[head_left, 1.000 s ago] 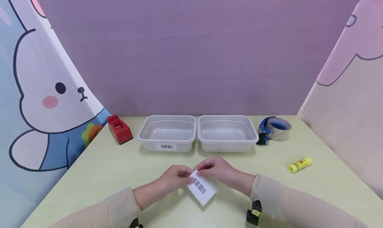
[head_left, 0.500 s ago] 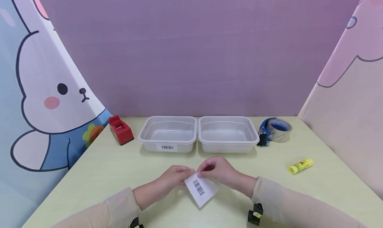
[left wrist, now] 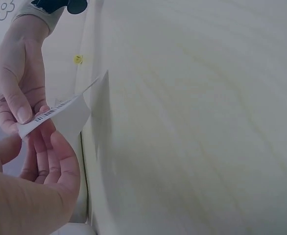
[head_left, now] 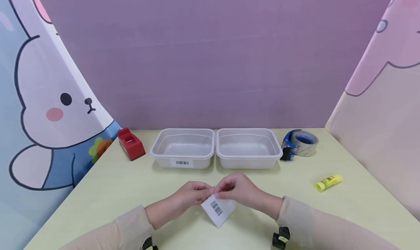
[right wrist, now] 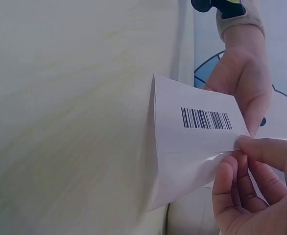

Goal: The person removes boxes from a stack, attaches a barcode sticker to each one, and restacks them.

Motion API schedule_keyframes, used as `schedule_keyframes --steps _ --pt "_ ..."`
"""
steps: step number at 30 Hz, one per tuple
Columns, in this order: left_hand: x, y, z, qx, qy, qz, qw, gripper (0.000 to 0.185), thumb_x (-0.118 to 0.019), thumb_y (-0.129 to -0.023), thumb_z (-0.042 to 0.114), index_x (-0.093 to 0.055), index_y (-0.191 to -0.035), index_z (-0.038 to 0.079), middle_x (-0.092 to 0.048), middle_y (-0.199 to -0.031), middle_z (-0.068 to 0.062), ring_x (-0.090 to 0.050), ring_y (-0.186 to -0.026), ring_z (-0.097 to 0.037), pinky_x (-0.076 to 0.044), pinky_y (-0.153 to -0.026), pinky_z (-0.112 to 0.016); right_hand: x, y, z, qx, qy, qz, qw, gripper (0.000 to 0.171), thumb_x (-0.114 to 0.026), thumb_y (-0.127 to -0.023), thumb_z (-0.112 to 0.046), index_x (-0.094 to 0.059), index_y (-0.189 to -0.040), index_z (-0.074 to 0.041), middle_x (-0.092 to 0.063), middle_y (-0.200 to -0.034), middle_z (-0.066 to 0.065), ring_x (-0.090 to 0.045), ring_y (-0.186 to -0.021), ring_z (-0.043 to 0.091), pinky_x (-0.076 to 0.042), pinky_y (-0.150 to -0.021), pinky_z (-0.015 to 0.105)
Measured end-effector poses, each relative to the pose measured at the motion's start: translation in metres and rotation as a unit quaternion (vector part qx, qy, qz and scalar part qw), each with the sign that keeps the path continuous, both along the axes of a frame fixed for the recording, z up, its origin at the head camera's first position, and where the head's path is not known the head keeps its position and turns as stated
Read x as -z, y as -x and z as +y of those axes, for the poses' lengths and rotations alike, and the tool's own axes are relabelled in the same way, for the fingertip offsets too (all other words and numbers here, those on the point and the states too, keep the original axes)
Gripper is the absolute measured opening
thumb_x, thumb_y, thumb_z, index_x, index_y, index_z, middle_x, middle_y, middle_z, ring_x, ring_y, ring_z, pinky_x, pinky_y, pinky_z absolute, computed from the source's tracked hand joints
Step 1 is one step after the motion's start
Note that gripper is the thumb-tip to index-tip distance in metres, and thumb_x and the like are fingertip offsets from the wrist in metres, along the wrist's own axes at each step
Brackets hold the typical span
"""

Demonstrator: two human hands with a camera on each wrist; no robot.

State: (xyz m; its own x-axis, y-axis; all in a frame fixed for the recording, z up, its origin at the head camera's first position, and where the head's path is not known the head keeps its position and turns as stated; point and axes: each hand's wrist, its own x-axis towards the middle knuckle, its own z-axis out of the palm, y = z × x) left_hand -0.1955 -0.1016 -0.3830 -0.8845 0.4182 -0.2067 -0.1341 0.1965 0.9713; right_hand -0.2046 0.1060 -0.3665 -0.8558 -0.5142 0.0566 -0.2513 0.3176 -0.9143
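Both hands meet at a white barcode label (head_left: pixel 220 210) held just above the table. My right hand (head_left: pixel 241 191) pinches its upper edge between thumb and fingers, and in the right wrist view the label (right wrist: pixel 197 139) shows a crease with a glossy strip below the barcode. My left hand (head_left: pixel 185 202) pinches the label's upper left corner; in the left wrist view its thumb (left wrist: pixel 6 148) meets that corner, with the other fingers curled beneath. Whether a backing layer is separating at the corner cannot be made out.
Behind the hands stand two white plastic tubs, the left one (head_left: pixel 183 162) bearing a barcode label, the right one (head_left: pixel 249 162) plain in front. A red tape dispenser (head_left: pixel 132 145) lies far left. On the right are a blue tape dispenser with clear tape (head_left: pixel 305 144) and a yellow glue stick (head_left: pixel 328 183).
The left thumb has slid off the label's face to its corner. The label has shifted slightly left, and the right hand has moved a little down over its edge.
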Motion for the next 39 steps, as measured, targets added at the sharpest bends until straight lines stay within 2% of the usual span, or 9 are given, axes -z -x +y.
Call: schedule_keyframes --steps 9,15,24,32,39 --pt "0.001 0.000 0.001 -0.004 0.011 0.004 0.9999 0.030 -0.068 -0.087 0.017 -0.067 -0.108 -0.005 -0.073 -0.089 -0.004 -0.065 -0.075 -0.010 -0.056 -0.074 -0.026 -0.002 -0.007 0.000 -0.009 0.005 0.001 1.000 0.010 -0.077 -0.078 -0.006 -0.073 -0.085 0.001 -0.074 -0.085 0.011 -0.062 -0.071 0.011 -0.051 -0.066 0.017" --pt "0.000 -0.002 0.000 -0.007 0.040 0.028 0.9988 0.025 -0.069 -0.085 0.012 -0.069 -0.106 -0.002 -0.074 -0.093 -0.007 -0.065 -0.076 -0.010 -0.056 -0.074 -0.027 -0.001 -0.008 0.001 -0.030 0.010 -0.011 0.999 0.010 -0.076 -0.079 -0.005 -0.073 -0.086 0.001 -0.074 -0.087 0.012 -0.066 -0.077 0.008 -0.053 -0.072 0.017" --pt "-0.004 -0.003 -0.002 0.002 0.079 0.048 0.9957 0.021 -0.070 -0.087 0.014 -0.070 -0.103 0.001 -0.073 -0.091 -0.003 -0.065 -0.077 -0.010 -0.057 -0.074 -0.028 -0.006 -0.012 0.002 -0.039 0.022 -0.042 0.998 0.015 -0.076 -0.080 -0.006 -0.072 -0.090 0.004 -0.074 -0.088 0.012 -0.066 -0.079 0.007 -0.053 -0.072 0.018" --pt "-0.002 -0.002 -0.005 0.014 0.077 0.068 0.9946 0.019 -0.069 -0.087 0.013 -0.070 -0.101 0.000 -0.073 -0.088 -0.002 -0.063 -0.074 -0.008 -0.055 -0.071 -0.026 -0.012 -0.014 0.005 -0.036 0.017 -0.066 0.997 0.015 -0.075 -0.082 -0.009 -0.072 -0.092 0.002 -0.073 -0.084 0.007 -0.062 -0.073 0.010 -0.053 -0.068 0.022" --pt "0.002 0.000 -0.009 0.017 0.081 0.069 0.9942 0.018 -0.067 -0.089 0.012 -0.069 -0.100 -0.002 -0.072 -0.088 -0.004 -0.064 -0.075 -0.009 -0.058 -0.072 -0.030 -0.017 -0.014 0.008 -0.040 0.023 -0.081 0.996 0.017 -0.073 -0.084 -0.011 -0.071 -0.093 0.003 -0.070 -0.081 0.001 -0.060 -0.071 0.011 -0.055 -0.069 0.029"
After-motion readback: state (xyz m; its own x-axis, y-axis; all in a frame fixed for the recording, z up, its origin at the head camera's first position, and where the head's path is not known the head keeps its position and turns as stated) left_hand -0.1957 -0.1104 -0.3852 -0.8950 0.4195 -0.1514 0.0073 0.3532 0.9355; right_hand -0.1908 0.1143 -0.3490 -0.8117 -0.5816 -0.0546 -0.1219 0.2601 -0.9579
